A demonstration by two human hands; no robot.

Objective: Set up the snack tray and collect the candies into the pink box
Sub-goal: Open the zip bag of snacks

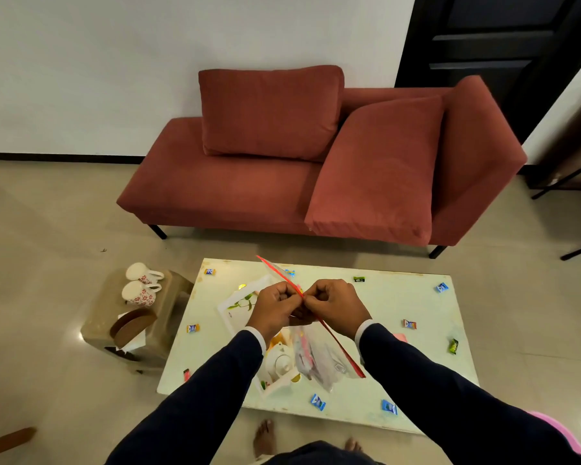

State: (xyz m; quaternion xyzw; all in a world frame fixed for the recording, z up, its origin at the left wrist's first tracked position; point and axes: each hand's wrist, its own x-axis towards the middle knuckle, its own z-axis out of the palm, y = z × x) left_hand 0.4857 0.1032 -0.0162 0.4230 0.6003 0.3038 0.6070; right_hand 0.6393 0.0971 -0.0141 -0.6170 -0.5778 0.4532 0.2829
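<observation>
Both hands, left (273, 305) and right (336, 305), are closed, pinching the red-edged clear bag (319, 359) at frame centre. Wrapped candies (442, 287) (various colours) lie scattered across the counter (399, 300).

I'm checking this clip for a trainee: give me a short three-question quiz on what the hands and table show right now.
1. True or false: both hands, left hand and right hand, pinch the red strip of the clear zip bag.
2. Where do the two flowered mugs stand? A) on the white tray B) on the small side stool C) on the sofa
3. Fill in: wrapped candies lie scattered on the ____ .

Key: 1 true; 2 B; 3 table.
</observation>
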